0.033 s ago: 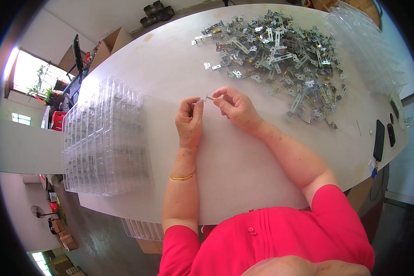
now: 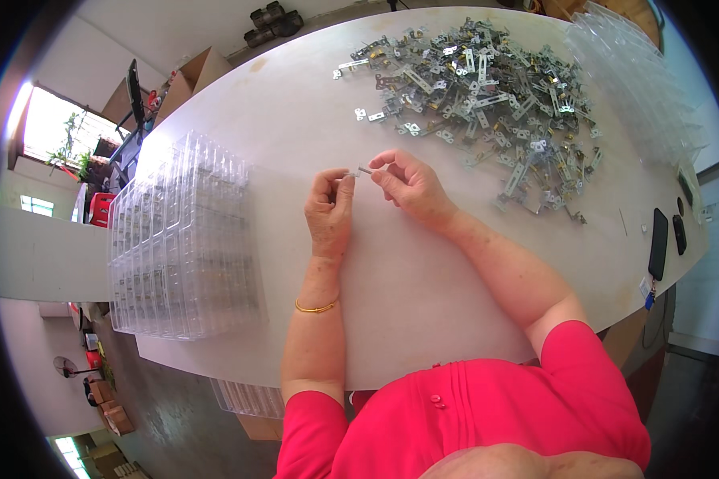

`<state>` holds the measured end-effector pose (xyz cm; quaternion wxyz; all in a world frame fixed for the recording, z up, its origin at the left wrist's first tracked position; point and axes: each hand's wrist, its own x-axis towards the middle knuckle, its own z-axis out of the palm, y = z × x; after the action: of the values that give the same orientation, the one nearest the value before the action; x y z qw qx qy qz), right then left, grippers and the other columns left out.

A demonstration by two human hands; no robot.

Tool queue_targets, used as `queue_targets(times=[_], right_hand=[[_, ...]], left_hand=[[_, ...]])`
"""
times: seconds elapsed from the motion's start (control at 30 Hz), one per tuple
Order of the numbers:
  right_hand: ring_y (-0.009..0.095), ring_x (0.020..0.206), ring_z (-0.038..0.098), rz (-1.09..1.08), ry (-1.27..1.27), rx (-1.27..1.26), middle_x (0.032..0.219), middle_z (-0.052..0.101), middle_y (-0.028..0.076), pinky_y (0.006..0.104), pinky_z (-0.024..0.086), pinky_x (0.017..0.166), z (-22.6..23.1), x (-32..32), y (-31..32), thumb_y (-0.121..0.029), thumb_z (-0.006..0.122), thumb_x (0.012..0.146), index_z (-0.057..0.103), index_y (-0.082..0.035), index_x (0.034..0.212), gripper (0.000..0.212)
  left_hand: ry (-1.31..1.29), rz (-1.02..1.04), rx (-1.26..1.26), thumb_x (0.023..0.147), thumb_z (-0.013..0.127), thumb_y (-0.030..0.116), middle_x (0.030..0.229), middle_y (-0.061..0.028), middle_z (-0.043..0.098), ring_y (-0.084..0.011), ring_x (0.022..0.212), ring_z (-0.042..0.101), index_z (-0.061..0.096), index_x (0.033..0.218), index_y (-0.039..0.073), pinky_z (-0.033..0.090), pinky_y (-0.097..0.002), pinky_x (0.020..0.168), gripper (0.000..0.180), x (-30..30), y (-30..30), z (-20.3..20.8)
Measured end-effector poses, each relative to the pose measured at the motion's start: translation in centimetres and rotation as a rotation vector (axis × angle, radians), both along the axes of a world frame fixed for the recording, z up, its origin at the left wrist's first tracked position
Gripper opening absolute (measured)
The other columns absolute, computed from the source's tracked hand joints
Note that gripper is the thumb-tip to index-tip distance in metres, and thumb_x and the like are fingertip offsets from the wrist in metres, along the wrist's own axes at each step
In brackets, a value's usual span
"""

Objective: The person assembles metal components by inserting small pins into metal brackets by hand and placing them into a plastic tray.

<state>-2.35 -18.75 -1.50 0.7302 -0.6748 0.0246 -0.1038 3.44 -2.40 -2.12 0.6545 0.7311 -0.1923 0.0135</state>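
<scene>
My left hand is raised over the middle of the table, thumb and forefinger pinched on a small metal part whose kind is too small to make out. Facing it, my right hand grips a short grey metal pin between thumb and fingertips. The pin's end points at the left fingertips, very close to the small part; whether they touch I cannot tell. Beyond my right hand spreads a large heap of small metal fittings, flat strips with holes and some brass-coloured bits.
At the left stands a stack of clear plastic trays with small parts inside. More clear trays lean at the far right. A black phone-like object and a small black item lie near the right edge of the white table.
Both hands stay almost where they were. The tiny metal piece at the fingertips has tilted slightly and shows less of its upright part.
</scene>
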Motion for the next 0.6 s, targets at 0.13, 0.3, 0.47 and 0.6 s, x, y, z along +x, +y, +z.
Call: queue_targets(times=[0.13,0.3,0.47,0.6], right_hand=[[0.005,0.065,0.052,0.048,0.007,0.042,0.073,0.056,-0.003,0.0212,0.042,0.055,0.6,0.0,0.1,-0.018,0.061,0.099,0.06,-0.006,0.112,0.018],[0.005,0.065,0.052,0.065,0.043,0.071,0.071,0.056,-0.003,0.0224,0.042,0.055,0.6,-0.1,0.3,-0.015,0.06,0.099,0.062,-0.005,0.109,0.014],[0.005,0.069,0.054,-0.096,-0.056,-0.137,0.077,0.059,-0.003,0.0222,0.045,0.061,-0.9,0.1,0.2,-0.013,0.064,0.096,0.068,-0.005,0.096,0.008],[0.005,0.072,0.052,-0.196,-0.184,-0.244,0.087,0.06,-0.003,0.0227,0.046,0.065,-0.8,0.2,0.4,-0.012,0.067,0.095,0.067,-0.005,0.096,0.007]], left_hand=[[-0.07,0.003,0.146,0.096,0.067,0.01,0.074,0.0073,0.055,-0.0016,0.065,0.043,0.066,0.104,0.007,0.036,-0.0196,0.057,0.009,-0.3,0.0,0.2],[-0.141,-0.012,0.119,0.094,0.068,0.006,0.071,0.0056,0.055,-0.003,0.062,0.045,0.067,0.103,0.006,0.038,-0.0211,0.054,0.01,-0.7,-0.5,-0.1],[-0.244,-0.02,0.137,0.092,0.069,0.004,0.069,0.002,0.056,-0.0043,0.061,0.047,0.067,0.101,0.003,0.041,-0.0229,0.054,0.009,-0.9,-0.8,0.1],[-0.338,-0.067,0.202,0.091,0.07,0.004,0.068,-0.0003,0.058,-0.0052,0.061,0.048,0.067,0.101,0.002,0.043,-0.0241,0.056,0.011,-1.1,-0.5,0.4]])
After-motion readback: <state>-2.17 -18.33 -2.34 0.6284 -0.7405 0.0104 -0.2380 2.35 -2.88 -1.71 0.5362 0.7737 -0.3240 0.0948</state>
